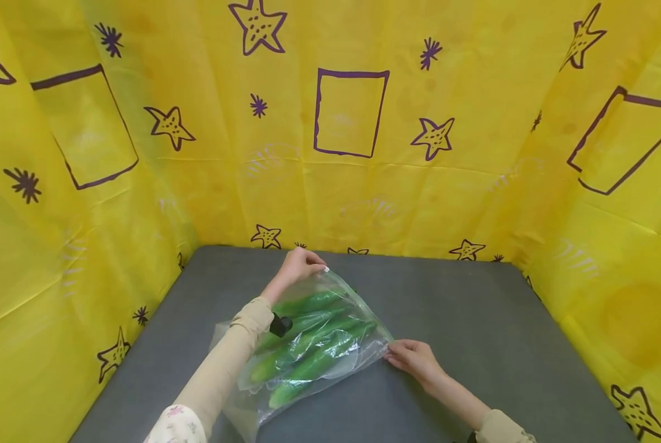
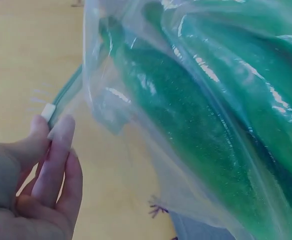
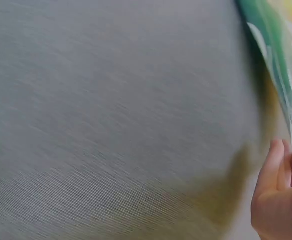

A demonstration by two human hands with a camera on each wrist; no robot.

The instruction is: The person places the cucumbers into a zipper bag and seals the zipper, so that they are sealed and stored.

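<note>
A clear zip bag [image 1: 358,363] with several long green cucumbers [image 1: 313,363] inside hangs tilted between both hands. The left hand [image 1: 299,266] pinches the far corner of its zip edge. Close by the left fingertips sits a small white slider [image 2: 48,111], clearest in the left wrist view. At the opposite end of the zip edge, the right hand [image 1: 419,363] pinches the near corner. Only part of the right hand [image 3: 280,195] and a strip of the bag [image 3: 278,65] appear in the right wrist view. The zip edge runs taut between the hands and looks closed.
Beneath the bag lies a dark grey table [image 1: 452,307]. Yellow cloth walls [image 1: 352,197] with drawn stars and rectangles enclose it at the back and both sides. A small black device [image 1: 280,325] is at the left wrist.
</note>
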